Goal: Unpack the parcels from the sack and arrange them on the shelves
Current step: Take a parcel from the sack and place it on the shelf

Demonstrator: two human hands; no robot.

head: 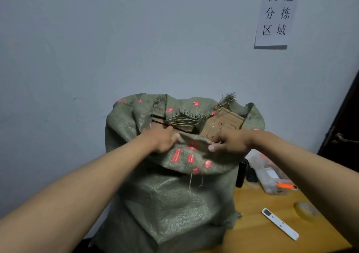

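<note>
Green woven sack (171,194) upright at table's left edge, against bare grey wall (77,49), frayed mouth open, near rim folded outward. Left hand (165,141) and right hand (231,142) gripping that folded rim, fingers curled over it, close together. Brown cardboard parcels (223,122) showing inside mouth, at the top. Wooden table (252,233) to the right: white remote (279,223), tape roll (306,210), clear bag (270,177). Dark door (347,126) at far right.

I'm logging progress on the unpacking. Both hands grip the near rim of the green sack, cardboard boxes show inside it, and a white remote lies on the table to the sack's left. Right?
One slip: in the head view the white remote lies on the table to the right of the green sack, not left. The left hand and right hand do grip its near rim, and cardboard boxes show inside.
</note>
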